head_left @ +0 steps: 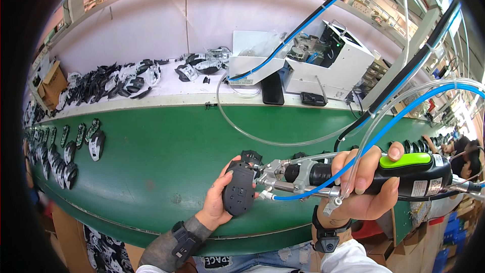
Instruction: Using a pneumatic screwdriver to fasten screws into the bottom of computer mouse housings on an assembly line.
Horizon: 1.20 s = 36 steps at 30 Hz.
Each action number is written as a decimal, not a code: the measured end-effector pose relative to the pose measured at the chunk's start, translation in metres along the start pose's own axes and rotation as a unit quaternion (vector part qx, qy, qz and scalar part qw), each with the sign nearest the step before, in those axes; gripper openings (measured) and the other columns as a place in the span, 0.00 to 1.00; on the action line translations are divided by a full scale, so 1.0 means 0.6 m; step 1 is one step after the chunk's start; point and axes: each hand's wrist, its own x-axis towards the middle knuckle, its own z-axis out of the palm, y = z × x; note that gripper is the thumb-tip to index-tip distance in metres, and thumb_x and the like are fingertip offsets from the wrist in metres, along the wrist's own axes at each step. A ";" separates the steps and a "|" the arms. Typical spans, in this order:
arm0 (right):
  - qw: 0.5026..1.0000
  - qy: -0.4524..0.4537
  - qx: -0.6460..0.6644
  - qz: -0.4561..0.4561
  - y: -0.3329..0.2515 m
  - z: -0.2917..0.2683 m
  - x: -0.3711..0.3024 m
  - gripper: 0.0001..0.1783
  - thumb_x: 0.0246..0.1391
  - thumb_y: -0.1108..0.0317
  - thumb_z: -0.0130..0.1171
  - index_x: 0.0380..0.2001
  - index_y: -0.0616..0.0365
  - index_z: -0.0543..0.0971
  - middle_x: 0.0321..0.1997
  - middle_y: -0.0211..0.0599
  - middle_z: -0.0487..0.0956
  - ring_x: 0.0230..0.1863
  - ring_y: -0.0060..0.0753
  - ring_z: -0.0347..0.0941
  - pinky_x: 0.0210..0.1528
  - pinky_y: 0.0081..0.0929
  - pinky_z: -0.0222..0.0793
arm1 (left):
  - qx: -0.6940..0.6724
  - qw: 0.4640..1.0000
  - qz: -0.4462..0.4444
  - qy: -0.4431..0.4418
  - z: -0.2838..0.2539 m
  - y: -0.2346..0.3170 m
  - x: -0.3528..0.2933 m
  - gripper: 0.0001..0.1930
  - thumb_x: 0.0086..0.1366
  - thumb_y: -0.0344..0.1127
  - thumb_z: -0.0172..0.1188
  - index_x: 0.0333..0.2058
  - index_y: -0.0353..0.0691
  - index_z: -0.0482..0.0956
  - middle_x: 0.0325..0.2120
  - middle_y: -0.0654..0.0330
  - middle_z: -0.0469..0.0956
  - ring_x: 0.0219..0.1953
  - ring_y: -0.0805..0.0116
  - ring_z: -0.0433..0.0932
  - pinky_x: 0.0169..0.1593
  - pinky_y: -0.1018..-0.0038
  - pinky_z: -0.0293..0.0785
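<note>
My left hand (214,203) is closed around a black computer mouse (238,193), its underside with small holes turned toward me. In my right hand (369,184) is a black power screwdriver (417,184) with a green lever, gripped around its body. The metal head of the screwdriver points left at the mouse's right edge; whether its tip touches cannot be made out. A blue air hose (374,134) and a clear tube run along the tool. Just beyond the mouse lies another dark mouse part (251,157) on the green work surface (166,172).
Rows of mouse shells (58,164) stand at the left. A white shelf (166,98) behind holds heaped dark parts (113,83), a phone (273,89) and a white screw-feeding machine (328,65). A clear tube (252,139) loops over the surface. A co-worker (462,151) sits far right.
</note>
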 end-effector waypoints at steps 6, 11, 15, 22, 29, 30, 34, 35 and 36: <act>1.000 -0.015 0.010 0.018 0.002 0.000 -0.004 0.19 0.55 0.56 0.49 0.45 0.51 0.58 0.20 0.30 0.68 0.17 0.26 0.65 0.26 0.26 0.65 | -0.005 0.999 -0.032 -0.017 0.001 -0.006 -0.004 0.27 0.64 0.42 0.45 0.61 0.48 0.51 0.43 0.54 0.66 0.40 0.61 0.74 0.44 0.61 0.75; 1.000 -0.017 0.013 0.009 0.002 -0.004 0.001 0.18 0.56 0.56 0.47 0.44 0.51 0.58 0.20 0.30 0.67 0.15 0.25 0.65 0.24 0.26 0.62 | -0.009 1.000 -0.021 -0.021 0.001 -0.004 0.003 0.27 0.64 0.42 0.45 0.60 0.48 0.52 0.43 0.54 0.66 0.40 0.63 0.74 0.45 0.61 0.75; 0.999 -0.035 0.017 0.020 0.015 0.000 -0.001 0.17 0.57 0.57 0.47 0.43 0.52 0.59 0.20 0.30 0.68 0.15 0.25 0.66 0.26 0.28 0.63 | -0.011 1.000 -0.016 -0.021 -0.009 0.005 -0.008 0.27 0.64 0.41 0.46 0.60 0.47 0.53 0.44 0.54 0.66 0.40 0.63 0.74 0.44 0.63 0.76; 1.000 0.003 -0.004 -0.002 -0.021 -0.013 -0.003 0.16 0.56 0.61 0.48 0.43 0.55 0.59 0.19 0.27 0.65 0.15 0.20 0.61 0.28 0.23 0.58 | 0.055 0.997 -0.036 -0.037 0.005 -0.016 0.001 0.27 0.64 0.39 0.50 0.61 0.47 0.55 0.47 0.56 0.65 0.40 0.67 0.73 0.42 0.69 0.76; 1.000 -0.001 0.017 -0.013 -0.029 -0.029 -0.008 0.17 0.54 0.62 0.48 0.43 0.55 0.59 0.18 0.25 0.63 0.17 0.19 0.58 0.28 0.23 0.55 | -0.010 0.997 0.049 0.059 -0.042 -0.001 0.023 0.24 0.63 0.41 0.50 0.57 0.49 0.58 0.46 0.56 0.69 0.35 0.62 0.75 0.40 0.63 0.76; 1.000 -0.014 0.009 -0.008 -0.026 -0.029 -0.008 0.16 0.55 0.60 0.48 0.43 0.54 0.59 0.19 0.25 0.64 0.17 0.21 0.59 0.29 0.26 0.57 | -0.008 0.998 0.044 0.052 -0.037 0.001 0.024 0.23 0.63 0.42 0.48 0.57 0.49 0.59 0.50 0.55 0.68 0.37 0.61 0.75 0.42 0.62 0.76; 1.000 0.005 -0.020 0.018 0.011 -0.005 -0.010 0.18 0.55 0.56 0.48 0.43 0.53 0.59 0.19 0.30 0.66 0.15 0.25 0.63 0.25 0.28 0.60 | -0.059 0.998 0.029 -0.017 -0.027 0.014 0.006 0.26 0.63 0.40 0.44 0.60 0.47 0.54 0.54 0.54 0.63 0.40 0.62 0.73 0.44 0.60 0.75; 1.000 0.002 -0.023 -0.002 0.022 -0.002 -0.010 0.18 0.55 0.56 0.48 0.43 0.53 0.59 0.19 0.30 0.66 0.15 0.25 0.63 0.22 0.25 0.59 | -0.038 0.999 0.025 -0.021 -0.030 0.017 0.005 0.27 0.62 0.41 0.45 0.60 0.47 0.52 0.54 0.53 0.63 0.41 0.61 0.73 0.46 0.58 0.74; 1.000 -0.001 -0.023 -0.003 0.021 -0.004 -0.007 0.18 0.54 0.57 0.49 0.43 0.53 0.59 0.19 0.30 0.66 0.15 0.25 0.63 0.22 0.25 0.59 | -0.028 0.999 0.022 -0.027 -0.024 0.020 0.004 0.28 0.62 0.42 0.46 0.60 0.47 0.52 0.54 0.53 0.62 0.42 0.61 0.73 0.46 0.58 0.74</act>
